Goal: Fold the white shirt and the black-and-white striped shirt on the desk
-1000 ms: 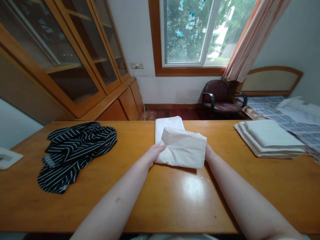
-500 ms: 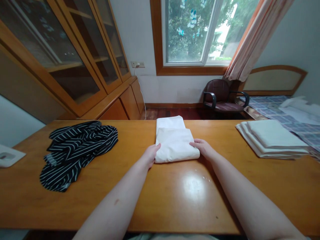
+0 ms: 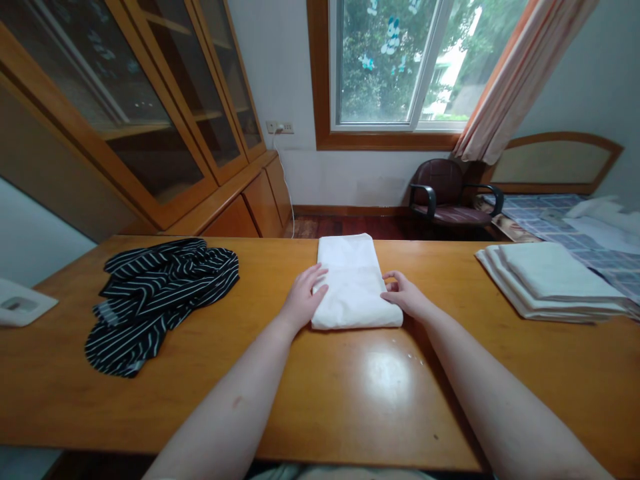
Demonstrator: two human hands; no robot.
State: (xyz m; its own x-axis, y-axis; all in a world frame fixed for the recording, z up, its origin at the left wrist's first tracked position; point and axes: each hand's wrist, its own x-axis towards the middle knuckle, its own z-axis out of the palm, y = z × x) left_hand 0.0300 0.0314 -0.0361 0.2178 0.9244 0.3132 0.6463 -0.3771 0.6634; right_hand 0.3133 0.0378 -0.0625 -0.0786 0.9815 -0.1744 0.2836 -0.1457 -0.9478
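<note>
White cloth point(image 3: 349, 287): plain, folded into an oblong, near edge rounded, flat on the table point(image 3: 320, 407)
Left hand point(image 3: 303, 300): fingers apart on its left edge
Right hand point(image 3: 407, 297): fingers apart at its right edge

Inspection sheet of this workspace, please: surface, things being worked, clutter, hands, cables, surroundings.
Surface: glossy brown wooden table
Job's things: folded white rectangular cloth, centre; stack of folded white cloths, right
Clutter: crumpled black garment with white stripes, left; flat white object, cut off
Hands: left hand rests on the cloth's left edge; right hand at its right edge
Cables: thin white cable from wall socket
Surroundings: glass-fronted wooden cabinet, sliding window, maroon armchair, blue-checked bed
</note>
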